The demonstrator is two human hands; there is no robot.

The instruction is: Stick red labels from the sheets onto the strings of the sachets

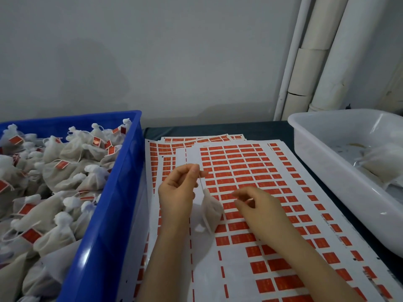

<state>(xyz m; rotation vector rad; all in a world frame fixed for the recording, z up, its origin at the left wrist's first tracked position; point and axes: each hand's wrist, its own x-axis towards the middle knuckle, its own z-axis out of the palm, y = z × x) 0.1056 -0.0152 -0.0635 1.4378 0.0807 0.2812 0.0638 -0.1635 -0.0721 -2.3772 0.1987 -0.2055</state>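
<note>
Pinch grip: L hand (176, 190) on thin string (201, 183) | gauzy sachet (210, 211) hangs

Red labels (231, 164) in a grid on white sheets (340, 216); off-white sachets (65, 173) in a blue crate (113, 205); translucent white tub (322, 162); dark bench (218, 129).

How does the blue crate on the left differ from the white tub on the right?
The blue crate is heaped with sachets, many already carrying red labels; the white tub holds only a few, with no labels visible. The crate sits left of the label sheets, the tub right. Both are open plastic bins.
</note>
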